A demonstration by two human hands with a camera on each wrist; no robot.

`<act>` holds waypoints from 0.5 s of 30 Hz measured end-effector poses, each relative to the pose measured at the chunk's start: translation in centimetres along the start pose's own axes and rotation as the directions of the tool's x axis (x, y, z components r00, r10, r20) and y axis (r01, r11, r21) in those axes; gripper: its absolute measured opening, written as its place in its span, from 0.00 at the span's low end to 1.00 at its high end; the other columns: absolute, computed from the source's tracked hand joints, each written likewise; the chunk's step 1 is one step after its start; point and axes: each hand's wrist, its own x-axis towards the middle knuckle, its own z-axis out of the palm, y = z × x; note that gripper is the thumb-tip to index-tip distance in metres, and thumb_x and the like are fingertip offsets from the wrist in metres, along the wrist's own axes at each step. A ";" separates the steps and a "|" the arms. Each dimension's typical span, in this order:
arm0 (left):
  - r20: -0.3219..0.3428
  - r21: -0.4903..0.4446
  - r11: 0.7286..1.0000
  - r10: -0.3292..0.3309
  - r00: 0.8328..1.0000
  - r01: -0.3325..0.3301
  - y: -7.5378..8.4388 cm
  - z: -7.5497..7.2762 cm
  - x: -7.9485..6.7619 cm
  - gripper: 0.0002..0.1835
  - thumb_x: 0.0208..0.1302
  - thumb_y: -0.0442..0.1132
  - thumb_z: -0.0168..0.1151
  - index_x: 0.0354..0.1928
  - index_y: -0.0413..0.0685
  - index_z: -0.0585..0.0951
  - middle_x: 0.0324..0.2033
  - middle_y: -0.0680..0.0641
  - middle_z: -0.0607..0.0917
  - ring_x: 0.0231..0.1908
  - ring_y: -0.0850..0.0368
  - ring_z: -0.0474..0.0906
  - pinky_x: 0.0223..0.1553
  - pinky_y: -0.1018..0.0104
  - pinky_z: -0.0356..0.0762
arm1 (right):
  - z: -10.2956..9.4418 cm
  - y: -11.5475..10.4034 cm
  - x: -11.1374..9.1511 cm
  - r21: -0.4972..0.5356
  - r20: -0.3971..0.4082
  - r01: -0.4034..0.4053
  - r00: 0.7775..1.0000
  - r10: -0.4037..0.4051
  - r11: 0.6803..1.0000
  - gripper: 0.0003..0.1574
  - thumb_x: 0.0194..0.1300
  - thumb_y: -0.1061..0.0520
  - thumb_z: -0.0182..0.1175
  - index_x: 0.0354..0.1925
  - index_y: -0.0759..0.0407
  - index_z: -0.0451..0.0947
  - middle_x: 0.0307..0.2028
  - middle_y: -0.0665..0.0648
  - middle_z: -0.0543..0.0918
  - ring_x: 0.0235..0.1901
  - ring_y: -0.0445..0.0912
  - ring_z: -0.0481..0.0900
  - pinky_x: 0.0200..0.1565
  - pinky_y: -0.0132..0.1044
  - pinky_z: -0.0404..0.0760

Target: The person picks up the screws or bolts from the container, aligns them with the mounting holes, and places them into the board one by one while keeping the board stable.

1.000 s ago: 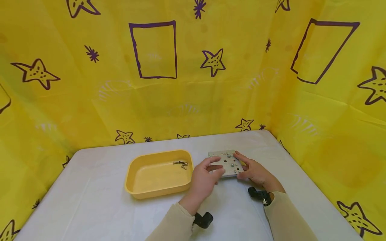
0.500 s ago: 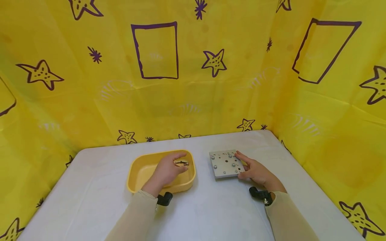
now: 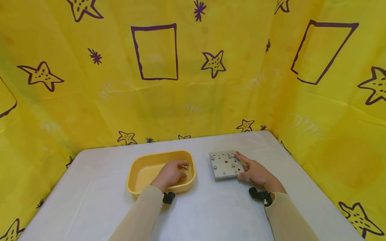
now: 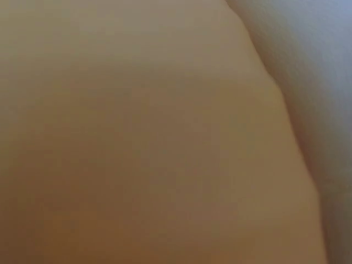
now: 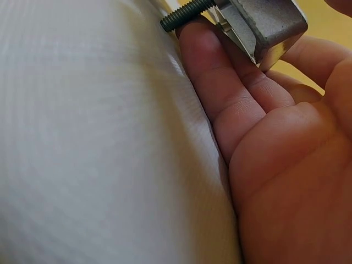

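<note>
My left hand [image 3: 172, 172] reaches into the yellow tray [image 3: 140, 194], its thumb and index finger apart around a few small screws [image 3: 185, 167] at the tray's right end. Whether the fingertips touch them is hard to see. With my right hand [image 3: 254, 170] I grip the right side of a square metal plate [image 3: 221, 167] that has holes and several bolt heads on top. In the right wrist view, fingers [image 5: 220, 82] lie under the plate's edge [image 5: 275, 22], beside a dark threaded bolt [image 5: 184, 15] that sticks out below. Blurred skin fills most of the left wrist view.
A white cloth [image 3: 205, 214] covers the table. Yellow curtains [image 3: 187, 110] with star drawings stand behind and at both sides. The tray lies left of the plate, with a gap of white cloth between them. Each wrist carries a black camera mount [image 3: 260, 194].
My left hand has left the plate and moved left into the tray, then lowered towards the screws. My right hand has stayed at the plate's right side.
</note>
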 end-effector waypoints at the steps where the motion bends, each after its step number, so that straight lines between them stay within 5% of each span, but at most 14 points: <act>1: 0.002 0.006 1.000 0.002 1.000 -0.002 0.0 0.1 0.1 0.23 0.56 0.32 0.70 0.57 0.48 0.84 0.51 0.42 0.83 0.48 0.48 0.77 0.53 0.53 0.73 | 0.0 0.0 0.0 -0.004 0.004 0.004 1.000 -0.004 1.000 0.60 0.52 0.60 0.75 0.77 0.49 0.57 0.78 0.49 0.47 0.75 0.54 0.41 0.70 0.58 0.42; 6: 0.023 0.115 0.991 0.066 0.998 -0.068 -0.1 0.3 0.5 0.20 0.55 0.32 0.69 0.53 0.46 0.85 0.52 0.45 0.83 0.56 0.45 0.75 0.59 0.50 0.70 | 0.0 0.0 0.0 -0.019 0.002 -0.005 1.000 0.005 1.000 0.60 0.52 0.60 0.75 0.78 0.48 0.56 0.78 0.48 0.47 0.76 0.53 0.40 0.70 0.58 0.41; 10: 0.037 0.238 0.962 0.125 0.992 -0.130 0.0 0.5 0.9 0.17 0.54 0.34 0.69 0.48 0.46 0.86 0.50 0.43 0.82 0.51 0.45 0.75 0.56 0.51 0.71 | 0.0 -0.1 0.0 -0.002 0.001 -0.013 1.000 0.013 1.000 0.61 0.52 0.62 0.74 0.78 0.48 0.55 0.78 0.47 0.46 0.76 0.52 0.41 0.70 0.56 0.43; 15: 0.020 0.304 0.944 0.128 0.992 -0.128 -0.1 0.6 1.0 0.15 0.53 0.33 0.68 0.46 0.43 0.87 0.45 0.44 0.80 0.44 0.48 0.76 0.52 0.53 0.73 | 0.1 -0.2 -0.1 0.006 0.004 -0.001 1.000 0.001 1.000 0.60 0.53 0.63 0.73 0.78 0.49 0.55 0.78 0.48 0.47 0.76 0.53 0.41 0.70 0.57 0.44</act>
